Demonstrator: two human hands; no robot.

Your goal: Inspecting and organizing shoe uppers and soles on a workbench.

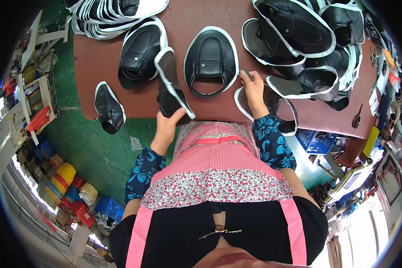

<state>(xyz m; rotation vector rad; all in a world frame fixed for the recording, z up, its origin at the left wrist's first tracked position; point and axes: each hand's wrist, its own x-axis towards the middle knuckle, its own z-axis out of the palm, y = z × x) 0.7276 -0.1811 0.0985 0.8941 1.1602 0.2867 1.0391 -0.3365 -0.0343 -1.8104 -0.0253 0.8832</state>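
Observation:
My left hand pinches the lower end of a black shoe upper, which stands tilted on edge with its brown lining and white rim showing. My right hand is closed around a small dark stub, whose kind I cannot make out. That stub is beside the white edge of another black shoe upper, which lies face up in the middle of the table. Beneath my right wrist is an upper with its lining showing.
A brown-red table carries stacked black uppers at the right and a white-edged stack at the far left. One upper lies left of the middle, a smaller one overhangs the left edge. Scissors lie far right.

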